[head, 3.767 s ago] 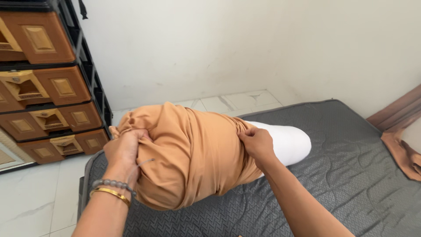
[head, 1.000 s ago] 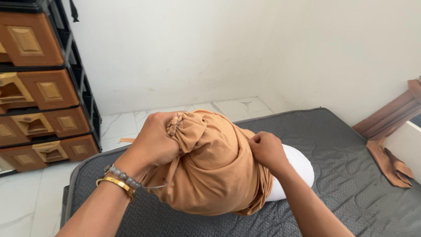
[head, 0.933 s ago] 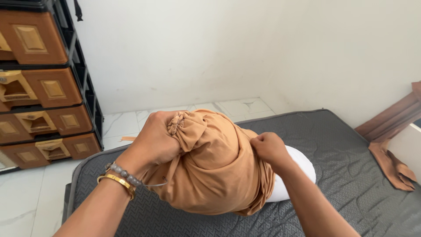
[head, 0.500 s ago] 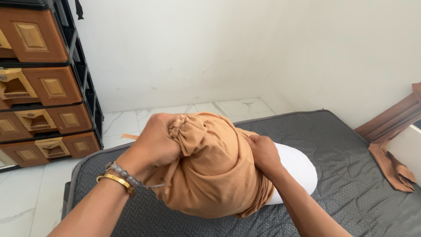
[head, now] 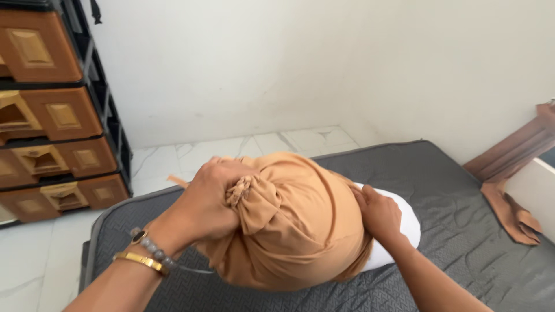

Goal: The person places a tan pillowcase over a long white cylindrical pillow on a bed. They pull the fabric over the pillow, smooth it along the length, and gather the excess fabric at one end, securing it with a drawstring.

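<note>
A tan cover [head: 295,225] is drawn over most of a white pillow [head: 399,222] on a grey mattress [head: 457,190]; only the far end shows bare. The left hand [head: 205,202] grips the bunched closed end, fingers clenched on the cloth (a knot-like gather), while the right hand [head: 378,214] presses the cover's open edge, its grasp unclear. Brown drawers [head: 52,115] stand nearby, some ajar.

cover [head: 300,225] further over pillow [head: 404,222]
</note>
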